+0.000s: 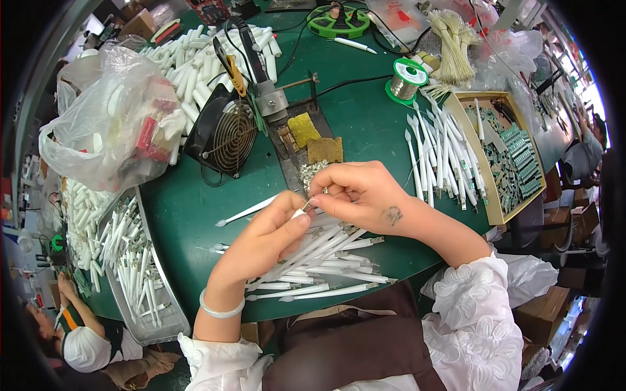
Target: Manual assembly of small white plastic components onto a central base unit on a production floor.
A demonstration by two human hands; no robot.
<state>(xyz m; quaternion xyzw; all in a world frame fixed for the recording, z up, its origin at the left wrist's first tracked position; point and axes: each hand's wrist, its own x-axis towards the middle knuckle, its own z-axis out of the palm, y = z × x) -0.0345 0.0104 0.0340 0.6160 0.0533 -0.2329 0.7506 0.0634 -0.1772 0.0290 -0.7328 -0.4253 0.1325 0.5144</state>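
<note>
My left hand (268,238) is closed round a slim white tube (300,213), whose end sticks out between thumb and forefinger. With thumb and fingers pinched, my right hand (365,195) holds a small thin metal part (309,204) at that end. Whether the part is joined to the tube I cannot tell. Beneath both hands lies a loose pile of white candle-shaped sticks (319,254) with pointed tips, some showing small metal or circuit ends. A heap of tiny silvery parts (313,171) sits just beyond my fingers, partly covered by the right hand.
Beyond the hands stand a soldering iron holder (270,101), yellow sponges (302,130) and a black fan (225,133). At right are a solder spool (407,78) and a box of circuit boards (492,163); at left, a metal tray (156,274) of sticks and a plastic bag (104,124).
</note>
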